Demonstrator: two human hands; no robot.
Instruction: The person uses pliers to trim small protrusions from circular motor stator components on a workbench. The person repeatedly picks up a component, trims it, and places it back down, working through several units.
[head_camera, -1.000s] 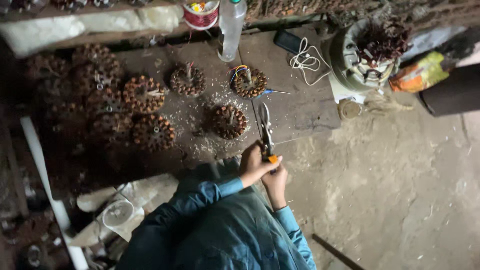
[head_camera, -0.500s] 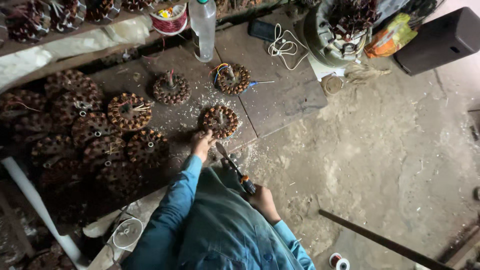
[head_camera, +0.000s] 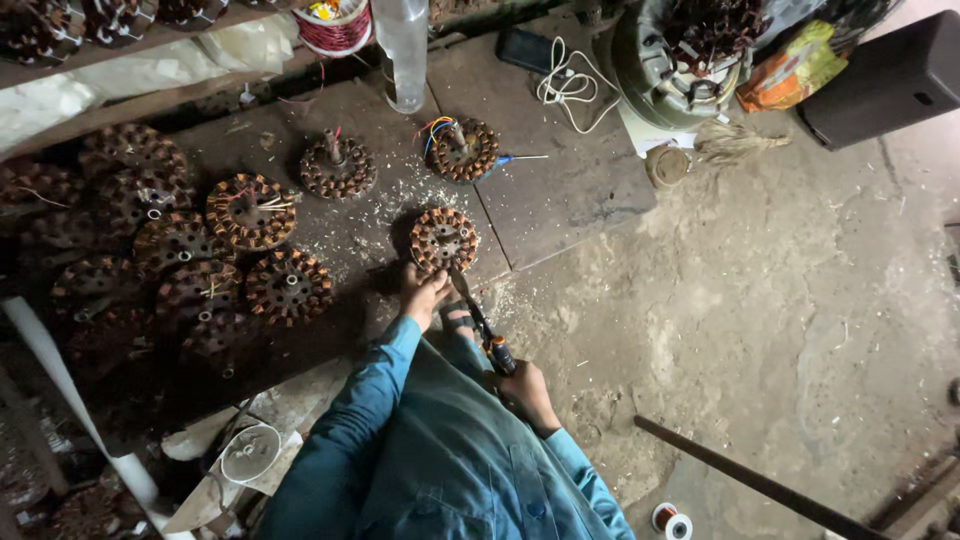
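This is a rough motor-repair workshop, shown by the many copper-wound stators (head_camera: 180, 270) heaped on a grimy wooden bench (head_camera: 570, 190), a spool of red winding wire (head_camera: 335, 25), an opened motor housing (head_camera: 680, 60) and the dusty concrete floor (head_camera: 780, 300).

- A wound stator (head_camera: 443, 238) lies at the worktop's (head_camera: 570, 195) near edge.
- Two more stators (head_camera: 338, 167) sit behind it.
- A stator pile (head_camera: 170, 250) fills the left side.
- A bottle (head_camera: 403, 50) stands at the back edge.
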